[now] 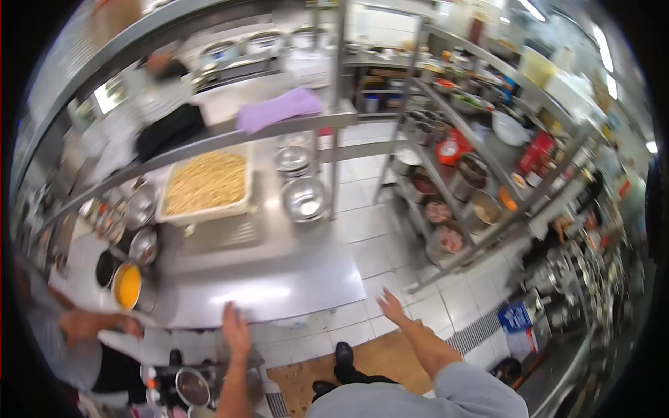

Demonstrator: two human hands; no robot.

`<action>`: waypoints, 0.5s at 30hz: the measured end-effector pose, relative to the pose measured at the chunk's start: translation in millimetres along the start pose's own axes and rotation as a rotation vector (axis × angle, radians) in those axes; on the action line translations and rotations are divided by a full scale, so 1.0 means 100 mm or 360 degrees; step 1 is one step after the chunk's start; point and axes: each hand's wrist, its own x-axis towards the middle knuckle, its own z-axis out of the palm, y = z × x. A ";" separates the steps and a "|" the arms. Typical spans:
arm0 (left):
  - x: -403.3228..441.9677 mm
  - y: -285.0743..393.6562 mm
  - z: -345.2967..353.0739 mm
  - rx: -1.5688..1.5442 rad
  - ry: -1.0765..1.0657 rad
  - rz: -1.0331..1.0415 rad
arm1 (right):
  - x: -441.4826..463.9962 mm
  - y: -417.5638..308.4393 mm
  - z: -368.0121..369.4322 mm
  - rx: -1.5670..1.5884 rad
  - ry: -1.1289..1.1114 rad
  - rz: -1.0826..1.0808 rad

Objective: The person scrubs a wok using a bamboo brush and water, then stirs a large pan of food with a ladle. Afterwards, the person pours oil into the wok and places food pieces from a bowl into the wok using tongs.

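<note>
My left hand [236,324] is at the front edge of the steel table [265,285], fingers pointing forward and a little blurred. It holds nothing that I can see, and whether it touches the tabletop is unclear. Out over the tiled floor, to the right of the table, my right hand [391,305] is held in the air with fingers apart and nothing in it. A white tub of cut, pale yellow strips [206,182] stands farther back on the table. Steel bowls [304,199] sit to its right, and a pot of orange-yellow liquid [129,286] is at the table's left.
A co-worker [66,327] stands at the left, one hand near the table edge. Overhead, a purple cloth [280,110] hangs on a shelf rail. A rack with pots and tubs [446,239] rises at the right. Brown cardboard [380,359] lies underfoot.
</note>
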 end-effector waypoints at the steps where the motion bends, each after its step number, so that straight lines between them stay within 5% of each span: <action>1: -0.35 0.07 -0.06 0.0064 -0.0030 0.0033 | -0.30 0.10 -0.30 -0.0583 -0.0581 0.0191; 2: -0.76 0.11 -0.10 0.0126 -0.0060 0.0050 | -0.59 0.33 -0.48 -0.1342 -0.1449 0.0208; 6: -2.96 -0.20 -0.18 0.0041 -0.0379 -0.0565 | -2.39 2.73 -1.10 -0.1292 -0.2193 -0.0019; 7: -3.65 -0.33 -0.25 0.0102 -0.0792 -0.1141 | -2.63 2.69 -1.36 -0.1097 -0.2085 0.0588; 8: -4.51 -0.91 -0.15 0.0507 -0.1786 -0.0826 | -2.72 2.34 -1.51 -0.0868 -0.1872 0.1059; 9: -5.02 -0.82 -0.35 0.0355 -0.1965 -0.1247 | -2.79 2.13 -1.57 -0.0736 -0.1756 0.1240; 11: -5.59 -0.54 -0.70 -0.0023 -0.1702 -0.2048 | -2.85 1.99 -1.61 -0.0554 -0.1644 0.1276; 13: -5.85 -0.42 -0.87 -0.0332 -0.1326 -0.2410 | -2.84 2.03 -1.59 -0.0420 -0.1638 0.1058; 15: -6.00 -0.41 -0.92 -0.0583 -0.0956 -0.2545 | -2.73 2.26 -1.50 -0.0323 -0.1700 0.0310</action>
